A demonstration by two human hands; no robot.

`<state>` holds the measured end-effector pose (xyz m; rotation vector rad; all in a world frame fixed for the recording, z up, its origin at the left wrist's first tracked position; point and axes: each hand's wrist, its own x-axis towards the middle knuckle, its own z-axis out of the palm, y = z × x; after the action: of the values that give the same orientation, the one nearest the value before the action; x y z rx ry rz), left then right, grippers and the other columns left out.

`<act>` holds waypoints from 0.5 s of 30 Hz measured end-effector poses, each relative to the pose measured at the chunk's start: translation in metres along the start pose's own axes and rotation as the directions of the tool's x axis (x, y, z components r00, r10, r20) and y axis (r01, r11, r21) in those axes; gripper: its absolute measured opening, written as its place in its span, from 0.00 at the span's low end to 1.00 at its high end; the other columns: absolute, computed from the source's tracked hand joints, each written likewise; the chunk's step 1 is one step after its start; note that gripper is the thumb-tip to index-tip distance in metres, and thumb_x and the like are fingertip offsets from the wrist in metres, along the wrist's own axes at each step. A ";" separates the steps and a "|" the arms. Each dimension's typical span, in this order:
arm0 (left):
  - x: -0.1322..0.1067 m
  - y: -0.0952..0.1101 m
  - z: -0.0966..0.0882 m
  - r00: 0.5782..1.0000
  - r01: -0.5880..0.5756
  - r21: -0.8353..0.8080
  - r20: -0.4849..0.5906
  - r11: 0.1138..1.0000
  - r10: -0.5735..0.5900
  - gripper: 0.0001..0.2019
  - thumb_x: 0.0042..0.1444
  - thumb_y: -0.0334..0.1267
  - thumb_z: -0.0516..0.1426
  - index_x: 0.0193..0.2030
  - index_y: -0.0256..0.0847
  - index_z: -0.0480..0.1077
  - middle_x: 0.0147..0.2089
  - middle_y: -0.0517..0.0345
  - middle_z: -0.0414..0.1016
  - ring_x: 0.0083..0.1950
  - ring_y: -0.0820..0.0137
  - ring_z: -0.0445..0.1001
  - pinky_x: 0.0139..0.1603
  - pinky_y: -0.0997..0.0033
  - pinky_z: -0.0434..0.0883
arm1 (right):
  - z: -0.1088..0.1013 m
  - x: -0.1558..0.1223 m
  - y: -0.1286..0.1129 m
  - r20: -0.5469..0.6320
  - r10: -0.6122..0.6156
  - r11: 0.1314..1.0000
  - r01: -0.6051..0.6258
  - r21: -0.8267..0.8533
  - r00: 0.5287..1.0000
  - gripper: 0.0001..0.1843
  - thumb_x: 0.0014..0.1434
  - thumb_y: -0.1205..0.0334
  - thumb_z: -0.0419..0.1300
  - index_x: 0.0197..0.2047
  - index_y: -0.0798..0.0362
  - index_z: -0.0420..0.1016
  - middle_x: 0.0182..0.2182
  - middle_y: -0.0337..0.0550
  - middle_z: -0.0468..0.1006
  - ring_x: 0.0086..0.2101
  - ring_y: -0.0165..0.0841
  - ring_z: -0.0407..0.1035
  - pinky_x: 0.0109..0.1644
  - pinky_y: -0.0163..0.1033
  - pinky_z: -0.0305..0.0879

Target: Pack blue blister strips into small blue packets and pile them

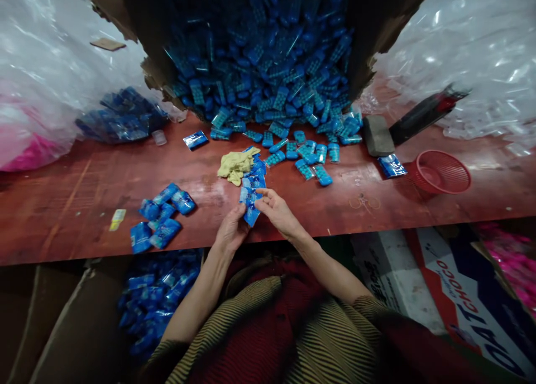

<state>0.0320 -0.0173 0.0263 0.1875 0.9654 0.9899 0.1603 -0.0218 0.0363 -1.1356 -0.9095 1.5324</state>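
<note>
At the front edge of the red table, a flat blue printed packet (250,214) is between my two hands. My left hand (233,228) is closed on its lower left side. On its right side, the thumb and fingers of my right hand (277,212) pinch it. Just beyond it lie more flat blue packets (256,169), partly overlapping, beside a crumpled yellow cloth or glove (237,165). Several filled blue packets (165,233) rest in a loose group to the left. Whether my packet has anything inside, I cannot make out.
A torn cardboard box (372,38) spills many blue-and-teal pieces (288,133) onto the table (92,205). To the right are a stone-like block (378,135), a dark bottle-shaped object (427,116) and a red basket (444,172). Below the left edge is a heap of filled packets (159,289).
</note>
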 end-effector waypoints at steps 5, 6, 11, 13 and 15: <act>0.001 -0.002 -0.005 0.996 -0.092 0.038 0.027 0.995 0.091 0.12 0.39 0.36 0.68 0.28 0.34 0.72 0.25 0.58 0.75 0.25 0.76 0.71 0.28 0.77 0.69 | 0.002 0.003 0.002 -0.058 -0.093 0.990 0.087 -0.110 0.994 0.23 0.48 0.62 0.61 0.49 0.54 0.64 0.22 0.29 0.68 0.26 0.26 0.63 0.36 0.34 0.60; 0.001 -0.002 -0.005 0.995 -0.100 0.045 0.020 0.994 0.100 0.13 0.38 0.37 0.68 0.27 0.34 0.71 0.25 0.59 0.75 0.25 0.76 0.70 0.28 0.77 0.69 | 0.002 0.002 0.002 -0.065 -0.085 0.991 0.077 -0.111 0.994 0.22 0.49 0.61 0.61 0.48 0.54 0.65 0.22 0.29 0.69 0.26 0.26 0.63 0.36 0.34 0.60; 0.000 0.001 -0.002 0.975 -0.214 0.098 -0.036 0.972 0.219 0.17 0.34 0.40 0.69 0.21 0.35 0.66 0.20 0.64 0.69 0.21 0.79 0.66 0.25 0.78 0.66 | 0.006 0.000 0.006 -0.036 0.068 0.998 -0.068 -0.007 0.997 0.15 0.45 0.56 0.63 0.35 0.55 0.70 0.23 0.33 0.72 0.25 0.25 0.64 0.33 0.34 0.61; -0.001 0.001 0.000 0.968 -0.243 0.113 -0.042 0.963 0.249 0.17 0.34 0.41 0.69 0.22 0.35 0.66 0.20 0.64 0.69 0.21 0.80 0.65 0.26 0.79 0.65 | 0.006 0.001 0.009 -0.073 0.080 0.997 -0.079 0.012 0.994 0.13 0.44 0.55 0.63 0.27 0.55 0.69 0.22 0.34 0.71 0.24 0.25 0.63 0.32 0.34 0.61; -0.001 0.000 0.000 0.976 -0.217 0.127 -0.006 0.968 0.219 0.17 0.34 0.41 0.69 0.25 0.34 0.69 0.22 0.63 0.71 0.23 0.79 0.67 0.26 0.78 0.66 | 0.006 0.002 0.011 -0.118 0.065 0.998 -0.067 -0.005 0.991 0.13 0.43 0.55 0.64 0.24 0.55 0.68 0.21 0.34 0.70 0.24 0.25 0.62 0.31 0.34 0.60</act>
<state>0.0316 -0.0182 0.0271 0.3968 1.0421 1.1339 0.1514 -0.0224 0.0276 -1.2598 -0.8073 1.4988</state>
